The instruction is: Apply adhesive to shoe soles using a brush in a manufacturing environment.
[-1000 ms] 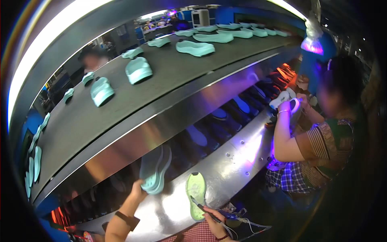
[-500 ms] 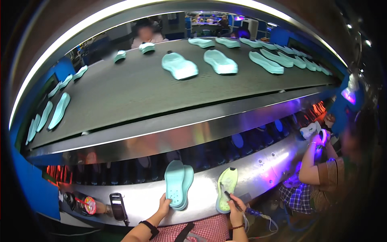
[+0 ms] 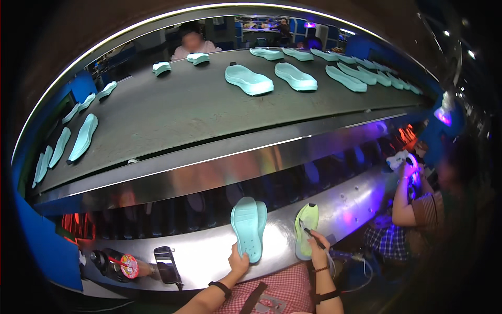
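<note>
Two teal shoe soles [image 3: 247, 225], one overlapping the other, stand on the metal ledge. My left hand [image 3: 239, 261] grips them at their lower, perforated end, thumb on the front face. To the right lies another sole [image 3: 306, 230], its inner face yellow-green, with a dark tab at the top end. My right hand [image 3: 319, 251] is closed round a slim dark pen-like applicator [image 3: 307, 230], whose tip touches or nearly touches the left part of that face. A thin tube runs from near this hand. Bristles, if any, are too small to make out.
Beyond the ledge [image 3: 204, 269], a dark conveyor belt [image 3: 172, 115] carries several teal soles [image 3: 248, 79]. Below it, dark soles stand in a shadowed recess. At left are a lidded cup [image 3: 128, 266] and a phone-like device [image 3: 166, 265]. A co-worker's arm [image 3: 402, 204] is at right.
The whole view has shifted, so ledge things and both hands sit farther right. The applicator tip has moved a little toward the yellow-green sole's top end. My left hand keeps its grip.
</note>
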Available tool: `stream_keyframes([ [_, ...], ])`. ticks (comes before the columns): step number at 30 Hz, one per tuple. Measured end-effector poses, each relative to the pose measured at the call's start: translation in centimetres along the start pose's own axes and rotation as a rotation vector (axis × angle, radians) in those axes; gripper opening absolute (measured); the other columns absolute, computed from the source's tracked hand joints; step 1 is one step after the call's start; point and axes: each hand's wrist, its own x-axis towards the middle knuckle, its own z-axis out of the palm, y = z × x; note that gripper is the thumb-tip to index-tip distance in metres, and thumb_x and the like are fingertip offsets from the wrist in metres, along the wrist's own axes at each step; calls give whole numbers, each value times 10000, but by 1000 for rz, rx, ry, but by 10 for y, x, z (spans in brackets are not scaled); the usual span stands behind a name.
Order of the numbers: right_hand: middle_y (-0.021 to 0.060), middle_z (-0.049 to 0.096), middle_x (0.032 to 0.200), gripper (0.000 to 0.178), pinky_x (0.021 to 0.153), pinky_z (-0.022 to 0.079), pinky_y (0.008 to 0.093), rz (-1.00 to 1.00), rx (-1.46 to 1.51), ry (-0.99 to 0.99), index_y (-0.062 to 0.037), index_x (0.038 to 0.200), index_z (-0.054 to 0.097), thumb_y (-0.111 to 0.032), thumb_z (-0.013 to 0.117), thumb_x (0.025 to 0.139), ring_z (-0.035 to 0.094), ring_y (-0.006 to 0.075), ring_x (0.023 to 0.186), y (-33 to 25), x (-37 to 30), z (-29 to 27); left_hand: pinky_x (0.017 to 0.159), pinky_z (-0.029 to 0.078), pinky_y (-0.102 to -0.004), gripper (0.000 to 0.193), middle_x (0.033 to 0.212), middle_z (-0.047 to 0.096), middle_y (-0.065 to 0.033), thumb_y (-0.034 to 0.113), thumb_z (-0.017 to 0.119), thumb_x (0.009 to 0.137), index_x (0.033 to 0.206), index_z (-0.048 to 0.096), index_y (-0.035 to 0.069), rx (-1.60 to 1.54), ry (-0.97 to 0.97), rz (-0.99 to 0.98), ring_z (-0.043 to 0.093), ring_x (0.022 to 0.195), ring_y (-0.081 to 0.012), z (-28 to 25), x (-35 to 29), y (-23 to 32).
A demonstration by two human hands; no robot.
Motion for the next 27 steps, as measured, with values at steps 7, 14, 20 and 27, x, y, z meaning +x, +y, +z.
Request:
stream_keyframes([
  [7, 86, 613, 892, 235, 699, 446, 226, 5, -2, 55, 17, 1025, 577, -63, 545, 806, 578, 125, 764, 11, -9, -4, 824, 409, -426, 470, 1059, 512, -214, 160, 469, 725, 1177, 413, 44, -68, -58, -7, 520, 950, -385, 5, 11, 4],
  [14, 84, 614, 896, 234, 693, 453, 229, 62, 74, -13, 23, 1015, 582, -74, 566, 803, 586, 127, 776, -6, -16, -10, 826, 416, -416, 458, 1050, 538, -201, 169, 495, 736, 1177, 422, 69, -56, -43, -68, 539, 940, -373, 2, 10, 1],
  [20, 117, 590, 1016, 259, 685, 463, 240, 23, 149, -29, 29, 1036, 560, -90, 570, 807, 594, 150, 780, -3, -21, -10, 852, 404, -374, 429, 1069, 533, -187, 126, 449, 764, 1179, 411, 27, -273, -190, -189, 532, 974, -312, -7, 13, -10],
  [27, 162, 543, 1118, 241, 789, 454, 264, 121, 263, -39, 54, 1030, 550, -36, 546, 806, 574, 168, 875, -16, -21, -23, 975, 291, -306, 602, 1215, 430, -155, 83, 390, 729, 1307, 258, -18, -478, -578, -397, 401, 1140, -224, -39, 59, 55],
])
